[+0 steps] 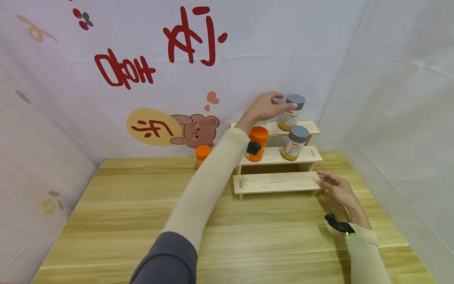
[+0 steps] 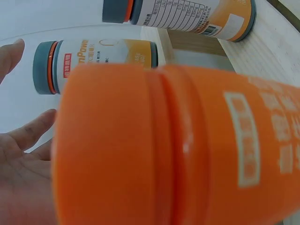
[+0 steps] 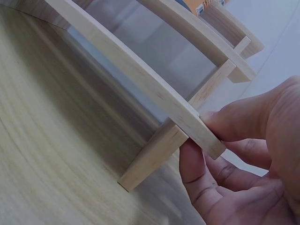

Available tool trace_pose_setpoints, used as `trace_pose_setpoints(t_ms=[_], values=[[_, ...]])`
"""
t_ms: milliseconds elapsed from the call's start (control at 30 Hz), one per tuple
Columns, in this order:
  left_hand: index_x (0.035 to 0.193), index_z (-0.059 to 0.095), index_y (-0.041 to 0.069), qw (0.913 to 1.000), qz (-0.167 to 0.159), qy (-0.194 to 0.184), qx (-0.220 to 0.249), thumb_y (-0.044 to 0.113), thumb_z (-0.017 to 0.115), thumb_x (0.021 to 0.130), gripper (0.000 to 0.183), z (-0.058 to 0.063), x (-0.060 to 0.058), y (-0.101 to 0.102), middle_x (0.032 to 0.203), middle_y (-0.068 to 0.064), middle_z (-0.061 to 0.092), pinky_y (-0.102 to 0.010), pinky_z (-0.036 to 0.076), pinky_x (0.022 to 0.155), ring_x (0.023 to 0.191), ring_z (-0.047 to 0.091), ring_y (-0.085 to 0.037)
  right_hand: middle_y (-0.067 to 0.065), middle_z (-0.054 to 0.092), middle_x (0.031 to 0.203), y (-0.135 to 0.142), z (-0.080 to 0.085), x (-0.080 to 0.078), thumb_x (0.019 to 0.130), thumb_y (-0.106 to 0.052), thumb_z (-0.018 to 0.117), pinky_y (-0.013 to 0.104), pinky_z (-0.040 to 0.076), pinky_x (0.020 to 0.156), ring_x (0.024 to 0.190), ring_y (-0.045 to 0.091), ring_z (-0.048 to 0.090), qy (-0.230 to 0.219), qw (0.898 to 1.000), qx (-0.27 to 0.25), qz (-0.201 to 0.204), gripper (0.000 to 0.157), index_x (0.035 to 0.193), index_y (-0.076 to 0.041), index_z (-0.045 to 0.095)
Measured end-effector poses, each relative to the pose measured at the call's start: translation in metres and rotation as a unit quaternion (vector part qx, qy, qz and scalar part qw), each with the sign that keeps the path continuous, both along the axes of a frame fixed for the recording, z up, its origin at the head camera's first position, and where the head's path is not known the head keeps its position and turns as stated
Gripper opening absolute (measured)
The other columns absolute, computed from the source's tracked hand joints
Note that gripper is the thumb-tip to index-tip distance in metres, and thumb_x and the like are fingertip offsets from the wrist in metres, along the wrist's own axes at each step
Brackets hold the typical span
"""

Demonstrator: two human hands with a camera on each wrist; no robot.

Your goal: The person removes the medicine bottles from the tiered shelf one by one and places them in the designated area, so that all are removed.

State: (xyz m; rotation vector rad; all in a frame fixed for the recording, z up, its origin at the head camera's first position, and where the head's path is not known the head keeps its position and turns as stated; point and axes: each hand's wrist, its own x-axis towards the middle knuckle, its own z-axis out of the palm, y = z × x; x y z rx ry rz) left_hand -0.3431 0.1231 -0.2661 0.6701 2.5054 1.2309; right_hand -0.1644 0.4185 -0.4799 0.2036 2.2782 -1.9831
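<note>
Back right on the counter point(image 1: 248, 236), my right fingers point(image 3: 193, 166) pinched the lowest shelf point(image 1: 276, 183). My left fingers point(image 1: 283, 107) gaped, empty, beside the top jar point(image 1: 291, 116).

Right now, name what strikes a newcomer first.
The big red characters on the white backdrop come first. Next is the bright orange jar on the middle tier of the wooden rack, looming large in the left wrist view. The left hand is spread near a grey-capped jar on the top tier; the right hand pinches the bottom tier.
</note>
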Motion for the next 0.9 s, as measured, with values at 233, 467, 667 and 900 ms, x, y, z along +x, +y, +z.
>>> trace_pose_setpoints(t_ms=[233, 467, 667, 900], values=[[0.158, 0.039, 0.022, 1.0, -0.007, -0.001, -0.005, 0.064, 0.065, 0.091, 0.083, -0.002, -0.002, 0.011, 0.158, 0.001, 0.047, -0.027, 0.047, 0.11, 0.141, 0.049, -0.015, -0.009, 0.057, 0.119, -0.001, -0.001, -0.002, 0.103, -0.017, 0.063, 0.014, 0.054, 0.087, 0.106, 0.0, 0.059, 0.001, 1.0, -0.028, -0.004, 0.067, 0.16, -0.002, 0.031], [0.159, 0.037, 0.017, 1.0, 0.002, 0.002, -0.002, 0.06, 0.066, 0.092, 0.085, -0.006, -0.003, 0.02, 0.153, -0.001, 0.051, -0.025, 0.048, 0.107, 0.136, 0.052, -0.015, -0.009, 0.055, 0.122, -0.004, 0.0, -0.003, 0.104, -0.019, 0.062, 0.013, 0.053, 0.089, 0.108, 0.0, 0.059, 0.006, 1.0, -0.015, 0.002, 0.067, 0.16, -0.002, 0.03], [0.149, 0.049, 0.013, 0.9991, 0.01, 0.032, 0.025, 0.054, 0.068, 0.094, 0.071, -0.013, -0.003, 0.028, 0.14, -0.001, 0.06, -0.024, 0.051, 0.099, 0.124, 0.058, -0.015, -0.008, 0.055, 0.119, -0.005, 0.0, -0.002, 0.104, -0.016, 0.062, 0.013, 0.054, 0.088, 0.106, 0.0, 0.059, 0.007, 1.0, -0.028, -0.002, 0.065, 0.159, 0.0, 0.032], [0.141, 0.055, 0.012, 0.9972, 0.016, 0.03, 0.067, 0.047, 0.071, 0.094, 0.06, -0.017, 0.001, 0.035, 0.129, 0.001, 0.064, -0.021, 0.052, 0.093, 0.115, 0.061, -0.013, -0.011, 0.059, 0.118, -0.002, -0.002, 0.001, 0.103, -0.02, 0.064, 0.016, 0.054, 0.086, 0.105, 0.0, 0.059, -0.002, 1.0, -0.013, -0.011, 0.065, 0.159, -0.005, 0.035]])
